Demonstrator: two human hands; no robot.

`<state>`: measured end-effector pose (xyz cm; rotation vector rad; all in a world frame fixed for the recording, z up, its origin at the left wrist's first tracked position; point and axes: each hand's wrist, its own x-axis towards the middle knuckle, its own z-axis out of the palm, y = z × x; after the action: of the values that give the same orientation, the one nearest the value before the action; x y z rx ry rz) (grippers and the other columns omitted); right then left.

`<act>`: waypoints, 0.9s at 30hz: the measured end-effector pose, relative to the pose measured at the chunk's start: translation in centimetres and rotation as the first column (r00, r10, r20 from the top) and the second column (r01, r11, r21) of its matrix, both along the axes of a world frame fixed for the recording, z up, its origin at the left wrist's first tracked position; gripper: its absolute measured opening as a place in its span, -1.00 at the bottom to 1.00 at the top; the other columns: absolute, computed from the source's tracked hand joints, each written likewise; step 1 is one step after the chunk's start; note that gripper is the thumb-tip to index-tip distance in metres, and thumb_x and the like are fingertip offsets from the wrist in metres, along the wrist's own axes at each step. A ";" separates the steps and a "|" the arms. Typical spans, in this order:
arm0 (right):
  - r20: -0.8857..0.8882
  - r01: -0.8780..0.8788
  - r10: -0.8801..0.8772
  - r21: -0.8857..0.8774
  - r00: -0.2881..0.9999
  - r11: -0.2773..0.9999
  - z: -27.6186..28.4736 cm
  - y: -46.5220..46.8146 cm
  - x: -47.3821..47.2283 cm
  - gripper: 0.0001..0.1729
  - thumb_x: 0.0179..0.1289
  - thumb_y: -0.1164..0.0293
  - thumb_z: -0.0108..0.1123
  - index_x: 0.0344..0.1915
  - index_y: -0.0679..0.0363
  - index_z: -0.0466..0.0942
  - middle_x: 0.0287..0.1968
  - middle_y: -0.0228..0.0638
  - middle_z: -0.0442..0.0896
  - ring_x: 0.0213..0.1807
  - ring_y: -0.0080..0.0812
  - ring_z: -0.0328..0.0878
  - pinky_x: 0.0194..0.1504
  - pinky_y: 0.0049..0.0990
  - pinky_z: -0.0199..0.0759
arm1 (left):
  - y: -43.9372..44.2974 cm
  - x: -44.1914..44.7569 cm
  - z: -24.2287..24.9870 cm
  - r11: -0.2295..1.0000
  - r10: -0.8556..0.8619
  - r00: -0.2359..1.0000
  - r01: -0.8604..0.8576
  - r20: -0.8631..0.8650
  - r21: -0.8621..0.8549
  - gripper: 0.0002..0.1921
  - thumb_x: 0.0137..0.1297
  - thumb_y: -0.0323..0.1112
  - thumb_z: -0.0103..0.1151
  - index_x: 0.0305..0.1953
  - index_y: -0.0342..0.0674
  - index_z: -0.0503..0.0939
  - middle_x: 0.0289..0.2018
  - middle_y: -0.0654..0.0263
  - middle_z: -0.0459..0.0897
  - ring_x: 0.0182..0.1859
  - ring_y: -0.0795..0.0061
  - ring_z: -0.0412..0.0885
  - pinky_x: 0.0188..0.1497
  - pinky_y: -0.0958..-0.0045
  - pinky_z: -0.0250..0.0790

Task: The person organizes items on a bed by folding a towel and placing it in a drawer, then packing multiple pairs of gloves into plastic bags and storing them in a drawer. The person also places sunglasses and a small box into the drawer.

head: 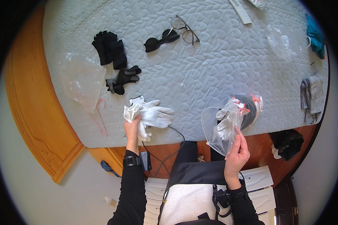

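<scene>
My left hand (132, 130) grips white knit gloves (156, 114) by their cuffs, near the bed's front edge. Between the thumb and fingers of my right hand (238, 150) is the edge of a clear plastic bag (211, 123). White gloves (224, 128) show through or beside that bag. Just behind it lies a dark item in clear wrapping with red markings (248, 109); its kind is not clear. Black gloves with grey patches (123, 80) rest behind the left hand, and a black ribbed knit pair (109, 50) lies farther back.
On the quilted bedspread (169, 70) are sunglasses (161, 40), eyeglasses (186, 29), clear bags (80, 78), a pink hanger (102, 118) and folded striped cloth (311, 98). A dark cable (178, 130) hangs over the front edge. A wooden headboard (33, 92) stands at left.
</scene>
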<state>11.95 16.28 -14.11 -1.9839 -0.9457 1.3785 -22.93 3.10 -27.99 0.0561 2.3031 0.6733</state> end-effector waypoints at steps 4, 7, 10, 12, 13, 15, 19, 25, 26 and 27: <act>0.002 0.013 -0.013 -0.003 1.000 1.000 0.0 0.1 -0.2 -0.67 0.53 0.40 0.00 0.14 0.30 0.58 -0.59 -0.62 0.43 -0.70 -0.81 0.12 -0.68 -0.68 -0.06 | 2.7 0.9 -2.5 0.960 0.132 0.991 -0.129 0.006 0.249 -0.59 0.10 -0.27 0.39 -0.07 -0.39 0.63 -0.19 0.20 0.70 -0.15 0.47 0.62 -0.07 0.39 0.43; -0.005 0.019 -0.019 0.000 1.000 1.000 0.0 0.1 -0.5 -0.67 0.53 0.40 0.00 0.13 0.30 0.58 -0.61 -0.63 0.38 -0.70 -0.82 0.12 -0.68 -0.68 -0.07 | 6.3 2.2 -6.1 0.975 -0.220 0.953 0.211 -0.206 -0.065 -0.61 0.10 -0.32 0.37 -0.07 -0.39 0.61 -0.21 0.20 0.69 -0.14 0.47 0.62 -0.08 0.40 0.43; -0.001 0.015 -0.015 -0.006 1.000 1.000 0.1 0.0 -0.6 -0.67 0.53 0.40 -0.01 0.13 0.30 0.58 -0.63 -0.65 0.34 -0.70 -0.83 0.12 -0.68 -0.69 -0.08 | 8.4 3.7 -5.4 0.966 -0.247 0.911 0.204 -0.329 -0.158 -0.67 0.11 -0.41 0.31 -0.08 -0.37 0.62 -0.22 0.22 0.70 -0.13 0.47 0.63 -0.12 0.40 0.45; 0.010 0.031 -0.031 -0.003 0.999 1.000 0.1 0.0 -0.5 -0.68 0.52 0.41 0.01 0.12 0.30 0.59 -0.62 -0.65 0.35 -0.68 -0.83 0.11 -0.66 -0.68 -0.07 | 9.8 4.6 -1.9 0.945 -0.195 0.976 0.213 -0.095 0.250 -0.68 0.11 -0.45 0.28 -0.07 -0.35 0.62 -0.19 0.23 0.71 -0.13 0.49 0.64 -0.14 0.40 0.46; 0.000 0.039 -0.039 0.000 0.999 0.999 0.1 0.0 -0.4 -0.69 0.52 0.42 0.02 0.11 0.30 0.60 -0.61 -0.65 0.38 -0.67 -0.83 0.11 -0.65 -0.68 -0.06 | 10.4 5.2 0.9 0.892 -0.200 0.979 0.161 0.048 0.423 -0.69 0.11 -0.48 0.26 -0.07 -0.34 0.62 -0.18 0.24 0.71 -0.13 0.49 0.64 -0.16 0.40 0.47; -0.050 0.054 -0.054 0.011 0.997 0.998 0.1 0.0 -0.3 -0.70 0.50 0.44 0.04 0.10 0.31 0.61 -0.58 -0.64 0.42 -0.65 -0.82 0.10 -0.62 -0.68 -0.05 | 11.4 8.0 6.6 0.872 -0.270 0.963 0.231 0.029 0.432 -0.69 0.17 -0.45 0.29 -0.03 -0.32 0.62 -0.09 0.25 0.70 -0.06 0.48 0.65 -0.05 0.39 0.50; -0.018 0.048 -0.049 -0.028 0.999 0.998 0.4 -0.2 0.2 -0.71 0.48 0.46 0.08 0.08 0.34 0.61 -0.48 -0.58 0.56 -0.58 -0.79 0.21 -0.55 -0.68 0.09 | 13.3 16.0 14.0 0.531 -0.616 0.772 0.556 -0.159 0.640 -0.40 0.12 -0.37 0.38 0.18 -0.35 0.39 0.08 0.06 0.54 0.09 0.16 0.57 0.12 0.22 0.43; 0.033 0.182 -0.192 0.194 0.981 0.964 1.5 0.2 2.7 -0.72 0.44 0.48 0.08 0.03 0.38 0.61 -0.21 -0.29 0.76 -0.30 -0.64 0.56 -0.22 -0.57 0.47 | 12.1 24.9 12.1 0.339 -0.855 0.518 0.589 -0.021 0.733 -0.47 0.11 -0.51 0.27 0.14 -0.42 0.38 -0.10 -0.12 0.58 -0.07 -0.15 0.61 -0.08 0.25 0.49; 0.072 0.041 -0.056 0.201 0.996 0.979 2.0 -0.1 2.9 -0.72 0.46 0.47 0.07 0.02 0.40 0.61 -0.17 -0.29 0.74 -0.25 -0.61 0.57 -0.17 -0.58 0.46 | 11.8 25.6 11.8 0.235 -0.859 0.483 0.668 -0.171 0.706 -0.44 -0.06 -0.53 0.29 0.07 -0.42 0.41 -0.03 -0.17 0.55 -0.01 -0.20 0.58 -0.06 0.11 0.49; 0.112 -0.097 0.076 0.198 0.991 0.975 2.5 -0.4 3.2 -0.72 0.47 0.46 0.06 0.01 0.41 0.61 -0.13 -0.30 0.73 -0.21 -0.59 0.58 -0.13 -0.58 0.45 | 11.8 25.9 11.5 0.253 -0.918 0.383 0.761 -0.099 0.597 -0.47 0.01 -0.50 0.26 0.09 -0.40 0.41 -0.07 -0.14 0.57 -0.03 -0.19 0.59 -0.06 0.13 0.49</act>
<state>15.10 15.90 -11.61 -1.8935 -1.1840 1.1814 2.94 14.89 -16.50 1.3500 1.3343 0.6423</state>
